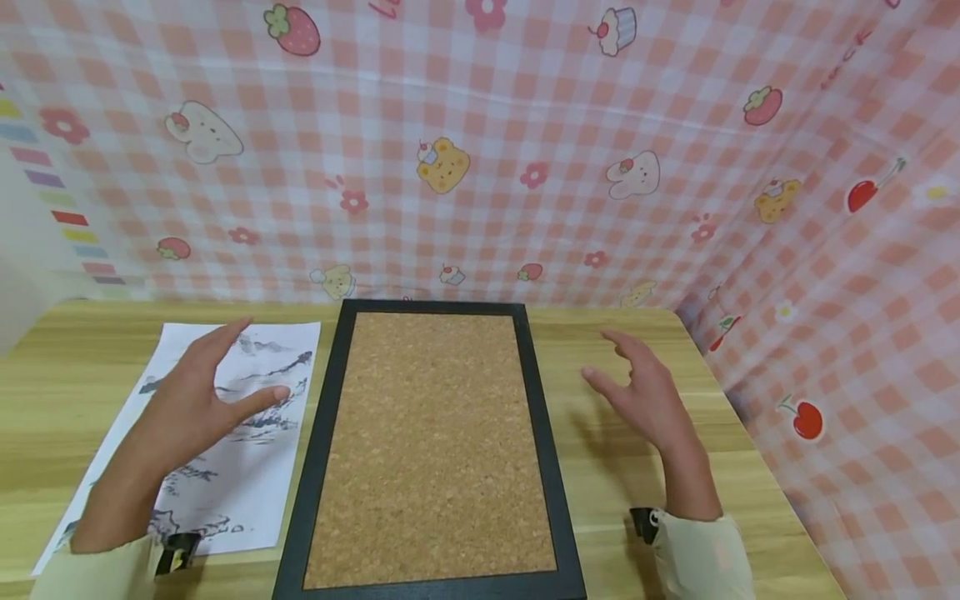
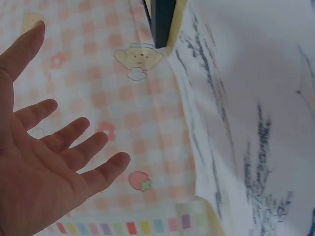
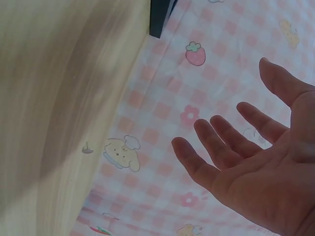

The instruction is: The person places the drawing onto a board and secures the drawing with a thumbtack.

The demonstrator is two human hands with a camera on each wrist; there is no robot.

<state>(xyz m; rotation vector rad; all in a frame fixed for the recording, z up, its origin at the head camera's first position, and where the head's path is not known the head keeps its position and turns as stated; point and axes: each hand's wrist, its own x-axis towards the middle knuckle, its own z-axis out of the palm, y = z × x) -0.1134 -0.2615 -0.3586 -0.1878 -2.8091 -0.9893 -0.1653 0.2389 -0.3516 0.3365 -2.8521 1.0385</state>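
Note:
A cork board with a black frame (image 1: pixel 442 450) lies on the wooden table between my two hands. To its left is a white sheet of paper (image 1: pixel 262 467) printted with an ink landscape of mountains. My left hand (image 1: pixel 183 408) hovers over this sheet, fingers spread and thumb apart, holding nothing. On the other side of the board, my right hand (image 1: pixel 645 396) is raised above bare wood, its fingers relaxed and nothing in them. In the right wrist view a small grey pin-like thing (image 3: pixel 87 148) sits on the table near its far edge; its kind is unclear.
The wooden table (image 1: pixel 750 500) reaches back to a pink checked cloth (image 1: pixel 480 225) with cartoon prints, which hangs behind it and along the right side. Black straps with small fittings show at both sleeve cuffs (image 1: pixel 705 550).

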